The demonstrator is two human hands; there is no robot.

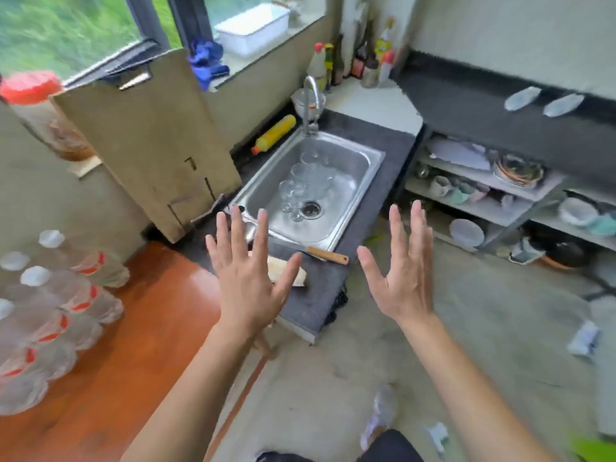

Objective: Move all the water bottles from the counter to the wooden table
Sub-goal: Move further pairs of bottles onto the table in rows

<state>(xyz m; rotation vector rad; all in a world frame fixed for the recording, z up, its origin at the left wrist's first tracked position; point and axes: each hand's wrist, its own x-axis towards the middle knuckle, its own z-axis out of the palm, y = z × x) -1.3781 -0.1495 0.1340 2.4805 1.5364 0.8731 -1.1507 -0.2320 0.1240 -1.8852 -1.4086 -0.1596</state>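
Head view: both hands are raised in front of the body, empty. The left hand [246, 278] has its fingers spread wide and straight and holds nothing. The right hand [403, 281] is the same, flat and touching nothing. A cluster of water bottles [66, 295] with white caps and red-and-white labels stands packed together on the wooden tabletop [150, 328] at far left. Two clear bottles [521, 98] sit side by side, blurred, on the dark tabletop [466, 105] at upper right, well apart from the hands. Between them, a steel sink [363, 168] holds clear glasses [306, 181]. A yellow bottle [275, 134] lies beside the sink near the faucet [311, 95]. A wooden-handled knife [326, 255] lies by the sink's near edge. A large cutting board [150, 135] leans upright to the left of the sink.
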